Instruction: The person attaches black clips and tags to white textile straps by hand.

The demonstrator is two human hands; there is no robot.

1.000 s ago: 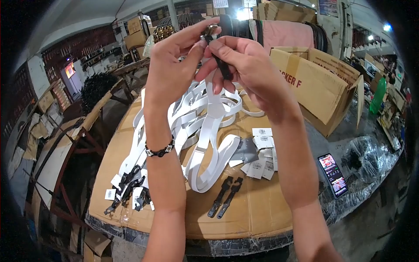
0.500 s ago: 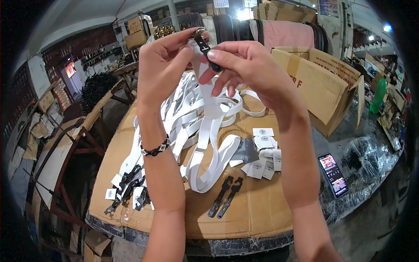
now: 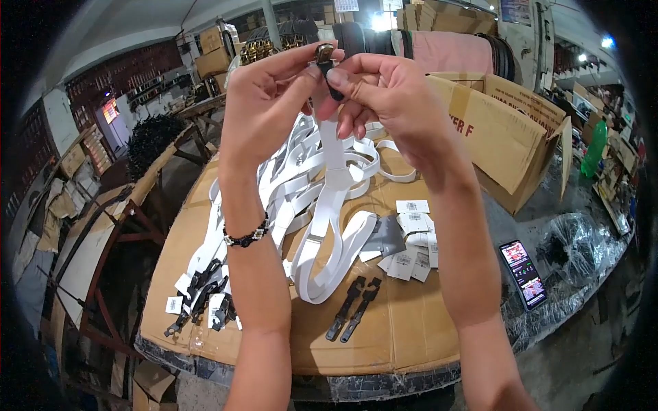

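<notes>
Both hands are raised over the cardboard-covered table. My left hand (image 3: 271,103) is closed on the top end of a white belt (image 3: 330,144), by its metal buckle (image 3: 324,51). A black plastic hanger (image 3: 334,82) sits at the buckle, pinched between the thumb and fingers of my right hand (image 3: 380,89). The white belt hangs down between my wrists onto a tangle of white belts (image 3: 288,178). Two black hangers (image 3: 353,308) lie near the front, with white tags (image 3: 404,264) to their right.
More black hangers (image 3: 199,291) lie at the left of the cardboard sheet (image 3: 411,329). An open carton (image 3: 493,137) stands at the right, with a phone (image 3: 523,274) and a plastic-wrapped bundle (image 3: 572,246) nearer. A green bottle (image 3: 594,149) is farther right.
The black hanger has turned more upright and moved against the buckle. My hands have come closer together, and the hanging belt has shifted slightly right.
</notes>
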